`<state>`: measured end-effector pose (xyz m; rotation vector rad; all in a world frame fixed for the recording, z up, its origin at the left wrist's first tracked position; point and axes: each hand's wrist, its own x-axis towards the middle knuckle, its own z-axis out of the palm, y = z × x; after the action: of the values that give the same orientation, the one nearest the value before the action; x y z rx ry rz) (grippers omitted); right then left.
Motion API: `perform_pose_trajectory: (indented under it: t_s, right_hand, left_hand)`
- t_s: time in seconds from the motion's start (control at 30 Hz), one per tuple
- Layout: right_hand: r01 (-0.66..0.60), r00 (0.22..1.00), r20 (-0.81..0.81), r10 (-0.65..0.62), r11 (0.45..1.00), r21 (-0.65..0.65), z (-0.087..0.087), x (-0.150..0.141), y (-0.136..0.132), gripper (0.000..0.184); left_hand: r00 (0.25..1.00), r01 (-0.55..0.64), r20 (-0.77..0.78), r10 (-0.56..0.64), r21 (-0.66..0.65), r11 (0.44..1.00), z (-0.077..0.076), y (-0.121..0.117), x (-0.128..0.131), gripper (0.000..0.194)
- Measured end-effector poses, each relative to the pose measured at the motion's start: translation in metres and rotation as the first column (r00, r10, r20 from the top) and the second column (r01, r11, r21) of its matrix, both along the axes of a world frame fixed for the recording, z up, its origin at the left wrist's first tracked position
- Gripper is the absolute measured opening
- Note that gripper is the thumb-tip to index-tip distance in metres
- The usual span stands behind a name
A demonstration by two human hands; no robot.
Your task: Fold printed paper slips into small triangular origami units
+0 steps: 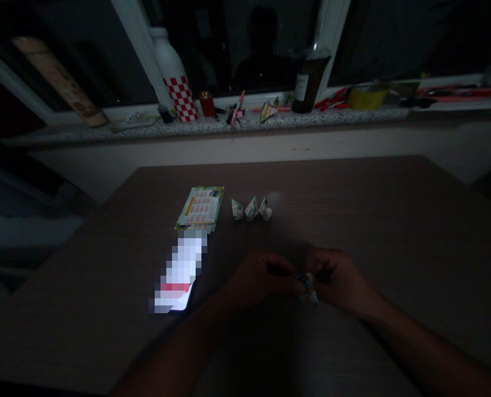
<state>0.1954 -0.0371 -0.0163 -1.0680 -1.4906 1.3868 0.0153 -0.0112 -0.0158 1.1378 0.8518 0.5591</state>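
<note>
Between my two hands is a small piece of folded printed paper (309, 289), white with blue and yellow patches. My left hand (259, 278) pinches its left side between thumb and fingers. On the other side, my right hand (338, 278) is closed on its right edge, the fingertips partly in shadow. Beyond my hands, three small folded paper shapes (252, 209) with pointed tips stand in a row on the table. Left of them lies a stack of printed paper sheets (201, 207), green-edged with orange print.
A lit phone (181, 273), its screen blurred out, lies left of my left arm on the wooden table (373, 220). Along the granite windowsill (228, 129) stand a checkered white bottle (174, 77), a dark cup (307, 82), a yellow tape roll (368, 98) and a tall tumbler (61, 82).
</note>
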Motion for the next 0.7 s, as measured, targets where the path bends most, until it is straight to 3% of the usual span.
perform_pose_trajectory:
  t_s: [0.17,0.23,0.33,0.43,0.57,0.7]
  right_hand:
    - [0.005,0.995,-0.099,0.005,0.996,0.093,0.002,0.002,-0.001,0.016]
    - [0.028,0.996,-0.085,-0.014,0.986,0.164,0.001,0.003,-0.001,0.020]
    - [0.133,0.989,0.012,-0.144,0.939,0.318,-0.001,0.001,-0.001,0.036]
    - [0.234,0.960,0.048,-0.274,0.887,0.398,-0.002,-0.001,-0.002,0.033]
    - [0.300,0.954,-0.075,-0.292,0.901,0.314,-0.001,-0.001,-0.002,0.028]
    - [0.257,0.953,-0.205,-0.222,0.952,0.166,0.001,0.000,0.000,0.025]
  left_hand:
    - [0.973,-0.154,0.173,0.153,-0.007,0.988,-0.002,0.002,-0.001,0.023]
    - [0.953,-0.215,0.217,0.212,-0.010,0.977,-0.003,0.002,0.000,0.022]
    - [0.930,-0.293,0.232,0.286,-0.003,0.956,-0.004,0.002,0.002,0.020]
    - [0.934,-0.321,0.181,0.309,0.042,0.946,-0.002,0.000,0.004,0.016]
    - [0.968,-0.246,0.087,0.237,0.124,0.961,0.004,-0.001,0.004,0.014]
    - [0.985,-0.167,-0.002,0.172,0.230,0.959,0.007,-0.003,0.002,0.017]
